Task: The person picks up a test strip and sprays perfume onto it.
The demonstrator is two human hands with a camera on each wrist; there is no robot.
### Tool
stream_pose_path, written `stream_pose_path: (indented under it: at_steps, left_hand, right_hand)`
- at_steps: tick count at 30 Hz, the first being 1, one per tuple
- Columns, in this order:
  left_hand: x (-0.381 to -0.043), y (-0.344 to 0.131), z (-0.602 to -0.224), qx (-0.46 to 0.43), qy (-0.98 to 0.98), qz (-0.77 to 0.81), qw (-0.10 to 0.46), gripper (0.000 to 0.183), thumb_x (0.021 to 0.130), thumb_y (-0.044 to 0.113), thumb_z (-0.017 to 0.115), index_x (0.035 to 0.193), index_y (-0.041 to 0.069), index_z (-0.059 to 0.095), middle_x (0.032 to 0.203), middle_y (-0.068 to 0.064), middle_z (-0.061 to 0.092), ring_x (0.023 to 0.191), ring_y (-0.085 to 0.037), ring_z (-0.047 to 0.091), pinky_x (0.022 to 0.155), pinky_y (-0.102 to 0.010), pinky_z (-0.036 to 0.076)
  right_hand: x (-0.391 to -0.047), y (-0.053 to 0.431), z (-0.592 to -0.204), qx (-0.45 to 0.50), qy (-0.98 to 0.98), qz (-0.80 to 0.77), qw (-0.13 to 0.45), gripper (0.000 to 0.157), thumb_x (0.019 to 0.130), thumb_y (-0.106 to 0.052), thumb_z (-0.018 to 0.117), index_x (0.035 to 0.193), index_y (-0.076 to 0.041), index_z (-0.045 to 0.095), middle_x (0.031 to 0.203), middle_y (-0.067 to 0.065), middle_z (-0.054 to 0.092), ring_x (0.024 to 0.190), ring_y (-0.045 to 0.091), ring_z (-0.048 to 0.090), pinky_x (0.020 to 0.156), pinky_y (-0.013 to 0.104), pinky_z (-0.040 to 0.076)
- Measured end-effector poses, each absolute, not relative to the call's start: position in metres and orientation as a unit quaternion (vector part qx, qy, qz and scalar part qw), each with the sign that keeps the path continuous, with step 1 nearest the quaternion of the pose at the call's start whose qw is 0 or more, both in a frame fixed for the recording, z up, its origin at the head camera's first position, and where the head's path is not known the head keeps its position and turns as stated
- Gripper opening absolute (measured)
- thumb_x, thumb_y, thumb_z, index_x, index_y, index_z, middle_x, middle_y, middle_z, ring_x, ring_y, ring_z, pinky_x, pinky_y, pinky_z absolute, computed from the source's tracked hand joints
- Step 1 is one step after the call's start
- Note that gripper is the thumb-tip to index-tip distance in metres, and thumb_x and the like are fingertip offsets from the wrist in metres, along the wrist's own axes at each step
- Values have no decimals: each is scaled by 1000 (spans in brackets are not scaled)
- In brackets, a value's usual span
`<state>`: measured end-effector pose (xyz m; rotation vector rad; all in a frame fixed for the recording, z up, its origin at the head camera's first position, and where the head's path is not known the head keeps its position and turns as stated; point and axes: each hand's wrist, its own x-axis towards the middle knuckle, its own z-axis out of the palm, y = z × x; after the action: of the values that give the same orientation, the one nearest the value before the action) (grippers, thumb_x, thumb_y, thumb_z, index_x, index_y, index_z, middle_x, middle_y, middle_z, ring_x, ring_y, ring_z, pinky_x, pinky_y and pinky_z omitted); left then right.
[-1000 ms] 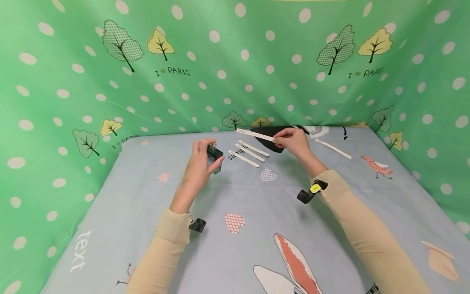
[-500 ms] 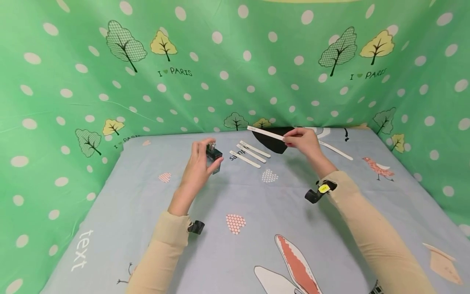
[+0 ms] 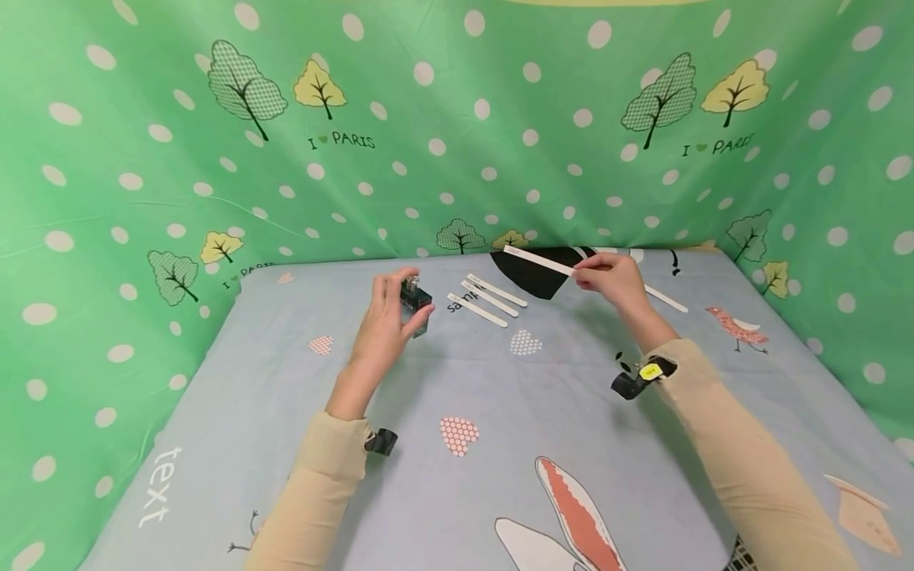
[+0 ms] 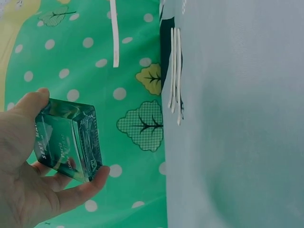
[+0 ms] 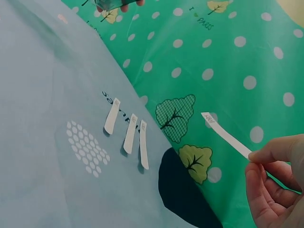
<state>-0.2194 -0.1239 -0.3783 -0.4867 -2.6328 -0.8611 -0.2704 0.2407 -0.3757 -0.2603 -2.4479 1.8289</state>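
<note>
In the head view my left hand (image 3: 382, 321) grips a small dark-green glass perfume bottle (image 3: 417, 301), held above the table. The left wrist view shows the bottle's clear green glass (image 4: 59, 142) with lettering, between my thumb and fingers. My right hand (image 3: 620, 287) pinches one end of a white paper test strip (image 3: 537, 260) between thumb and fingertips. The strip's free end, marked with small print, points left toward the bottle, well apart from it. Three similar strips (image 3: 491, 300) lie side by side on the cloth between the hands.
Another white strip (image 3: 666, 299) lies on the cloth, partly behind my right hand. The table wears a pale blue printed cloth (image 3: 400, 492). A green dotted curtain (image 3: 400, 103) stands along the back and sides.
My right hand has moved to the right with the strip, away from the bottle, now partly covering the strip lying at the right. My left hand keeps the bottle in nearly the same place.
</note>
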Motion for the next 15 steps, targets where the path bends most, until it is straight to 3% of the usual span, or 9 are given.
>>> stream_pose_path:
  at_steps: [7,15]
  left_hand:
    - [-219,-125,-378,-173,-923,-302,164,57,99,35,61,146,22,31,127,-17,38,82,-28,47,69,-37,45]
    - [-219,-127,-379,-170,-923,-303,165,56,99,35,61,146,22,31,124,-16,38,81,-28,46,68,-37,44]
  right_hand:
    - [-266,252,-379,-90,-802,589,32,30,92,-12,70,115,6,66,73,-20,64,67,-5,65,72,17,57]
    - [-262,264,-386,-91,-789,606,33,33,92,-7,69,118,11,63,71,-20,65,67,-5,66,69,14,56]
